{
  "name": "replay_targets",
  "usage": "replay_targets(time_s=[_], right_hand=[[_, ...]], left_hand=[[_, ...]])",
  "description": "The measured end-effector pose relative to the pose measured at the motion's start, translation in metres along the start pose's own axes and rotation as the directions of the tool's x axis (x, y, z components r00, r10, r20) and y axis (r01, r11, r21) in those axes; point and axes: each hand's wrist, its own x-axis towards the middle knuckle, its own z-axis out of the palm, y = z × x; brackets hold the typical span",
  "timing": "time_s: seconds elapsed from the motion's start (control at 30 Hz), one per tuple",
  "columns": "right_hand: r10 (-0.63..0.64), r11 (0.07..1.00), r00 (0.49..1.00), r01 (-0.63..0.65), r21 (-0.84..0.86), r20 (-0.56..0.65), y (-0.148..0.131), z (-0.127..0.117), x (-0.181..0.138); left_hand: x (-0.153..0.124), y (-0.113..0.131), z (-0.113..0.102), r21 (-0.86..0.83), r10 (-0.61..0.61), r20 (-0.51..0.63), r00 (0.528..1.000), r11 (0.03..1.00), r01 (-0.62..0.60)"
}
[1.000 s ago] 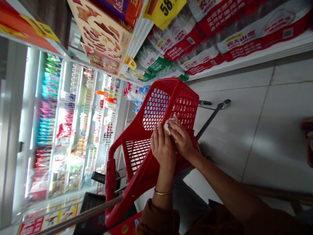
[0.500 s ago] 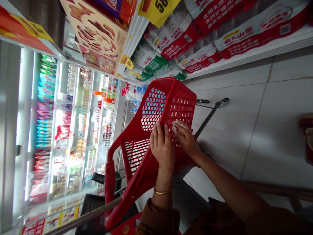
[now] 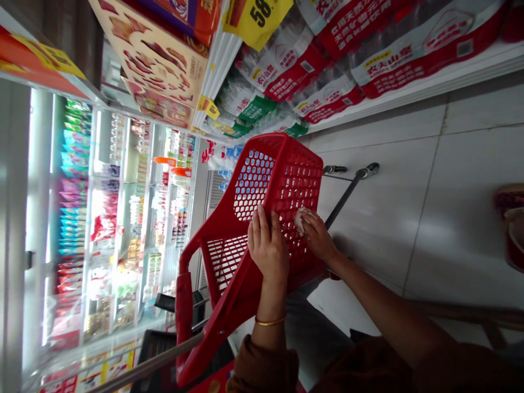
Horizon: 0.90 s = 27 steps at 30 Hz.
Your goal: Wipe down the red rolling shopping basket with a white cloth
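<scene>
A red plastic cart basket (image 3: 262, 164) with a perforated wall fills the middle of the view, which is turned on its side. My left hand (image 3: 267, 246), with a gold bangle at the wrist, lies flat on the basket's side wall, fingers stretched out together. My right hand (image 3: 318, 236) is closed on a small white cloth (image 3: 300, 217) and presses it against the same wall, just beside my left hand. The basket's red handle (image 3: 184, 322) is nearer to me.
A lit cooler (image 3: 114, 218) with packed shelves is on the left. Wrapped bottled-water packs (image 3: 327, 60) and a yellow price tag (image 3: 256, 16) line the shelf at the top. The cart's metal frame and wheel (image 3: 366, 170) rest on grey floor tiles (image 3: 450, 207). A red object (image 3: 511, 229) sits at the right edge.
My right hand slid the cloth across the basket wall, away from my left hand. My left hand stayed flat on the wall.
</scene>
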Motion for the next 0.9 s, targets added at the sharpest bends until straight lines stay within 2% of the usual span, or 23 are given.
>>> replay_targets(time_s=[0.1,0.2,0.4,0.57,0.73,0.9], right_hand=[[0.048,0.999,0.997,-0.048,0.002,-0.058,-0.010,-0.003,0.014],[0.101,0.994,0.993,-0.098,0.056,-0.067,-0.027,-0.009,0.035],[0.014,0.985,0.999,-0.005,0.171,-0.053,-0.056,-0.014,0.065],[0.099,0.982,0.995,-0.098,0.159,0.002,-0.056,-0.008,0.059],[0.023,0.984,1.000,-0.023,0.174,-0.001,-0.045,-0.007,0.050],[0.048,0.990,0.999,-0.046,0.136,-0.014,-0.034,-0.005,0.037]], left_hand=[[0.001,0.001,-0.002,-0.009,-0.008,0.018,1.000,1.000,0.008],[0.003,0.004,-0.004,-0.010,-0.017,0.041,0.999,1.000,0.018],[0.012,0.010,-0.001,0.000,-0.002,0.055,0.998,1.000,0.002],[0.013,0.014,0.002,0.020,-0.011,0.101,0.995,1.000,0.009],[0.011,0.016,0.005,0.025,-0.008,0.082,0.997,1.000,0.006],[0.010,0.016,0.008,-0.021,-0.023,0.083,0.996,0.999,0.025]])
